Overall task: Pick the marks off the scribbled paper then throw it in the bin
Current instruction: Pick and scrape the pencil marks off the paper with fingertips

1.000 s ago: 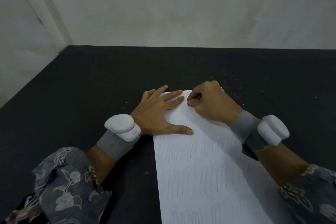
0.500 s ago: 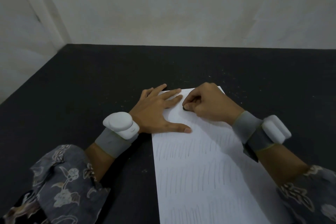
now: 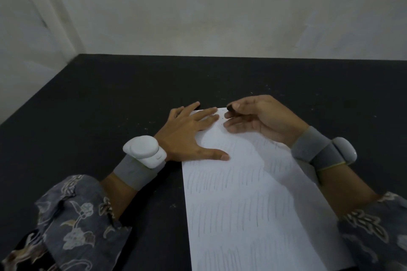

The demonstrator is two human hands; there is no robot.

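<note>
Nearest to us the white paper [image 3: 246, 204] lies flat on the black table [image 3: 110, 105], with rows of faint pencil strokes across it. At its far left corner we see the left hand [image 3: 189, 134] pressing the sheet down with straight, spread fingers, holding nothing. Just right of it, the right hand [image 3: 253, 116] is lifted a little over the far edge and pinches a small dark eraser [image 3: 230, 108] between thumb and fingers. We see no container.

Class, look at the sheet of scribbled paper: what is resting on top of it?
The left hand lies flat on the paper's top left corner, fingers spread. The right hand pinches a small dark eraser above the top edge. Marks beneath the hands are covered.
</note>
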